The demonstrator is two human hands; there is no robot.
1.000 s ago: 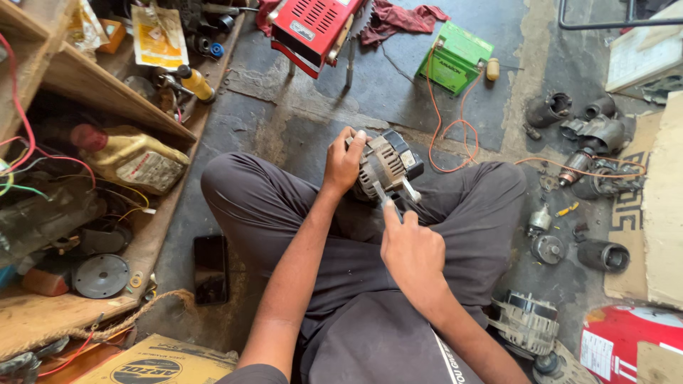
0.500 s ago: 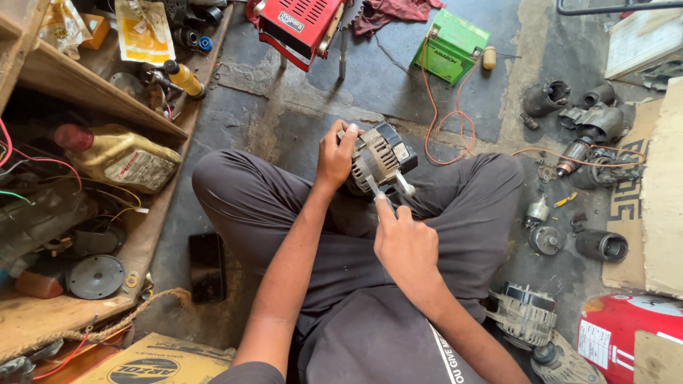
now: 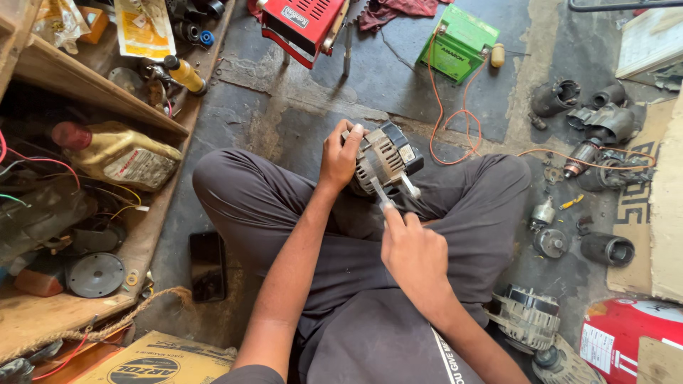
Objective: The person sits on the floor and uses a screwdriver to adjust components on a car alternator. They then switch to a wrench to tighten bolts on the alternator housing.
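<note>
Since the earlier frame the alternator [image 3: 384, 160] had tilted slightly and sat a little farther above the lap. The right hand [image 3: 416, 252], nearest, was closed around a tool [image 3: 380, 193] whose tip met the alternator's housing; it looked like a screwdriver, though blurred. The left hand [image 3: 340, 153] was clamped on the alternator's left side. Keeping the tool square would help. Beyond the alternator lay a green battery [image 3: 459, 43].

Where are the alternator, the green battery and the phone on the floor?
alternator [image 3: 380, 162], head view, ribbed metal housing.
green battery [image 3: 459, 44], head view, top face.
phone [image 3: 208, 264], head view, dark screen.
</note>
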